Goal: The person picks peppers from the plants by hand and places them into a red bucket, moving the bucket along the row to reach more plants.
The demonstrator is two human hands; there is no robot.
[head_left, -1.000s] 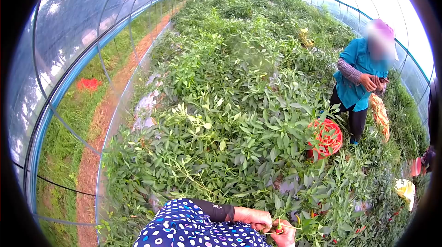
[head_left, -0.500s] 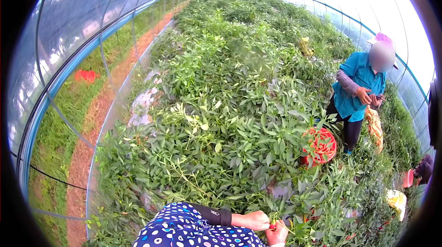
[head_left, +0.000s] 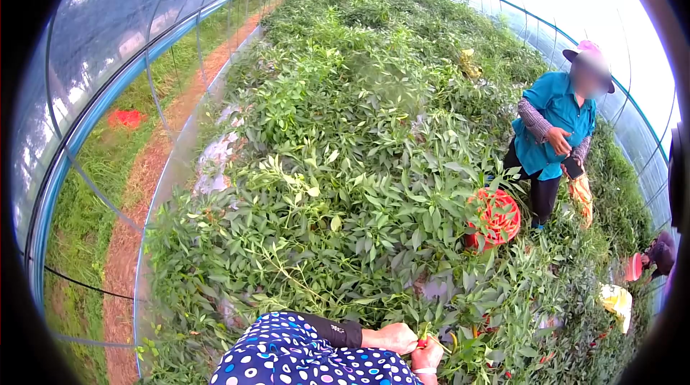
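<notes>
Low in the view, my left hand (head_left: 399, 338) and my right hand (head_left: 427, 356) are close together, fingers closed. Between their fingertips shows a small red chili pepper (head_left: 422, 342), mostly covered, with a green stem or leaf above it. Which fingers press on which part is hard to see. A dark sleeve covers my left forearm, and a white band circles my right wrist. Leafy pepper plants (head_left: 374, 270) surround both hands. A few red peppers (head_left: 485, 325) hang among the leaves to the right.
A red basket (head_left: 471, 240) full of red peppers stands among the plants. Beside it is a person in a teal shirt (head_left: 553, 126). At the right are a yellow-white sack (head_left: 616, 306), a red container (head_left: 633, 267) and another person (head_left: 661, 253). A plastic-covered frame (head_left: 108, 116) runs along the left.
My hands have risen slightly, still together around the pepper. The teal-shirted person's hands have moved apart, one lower, with a dark object there. The whole view has shifted a little.
</notes>
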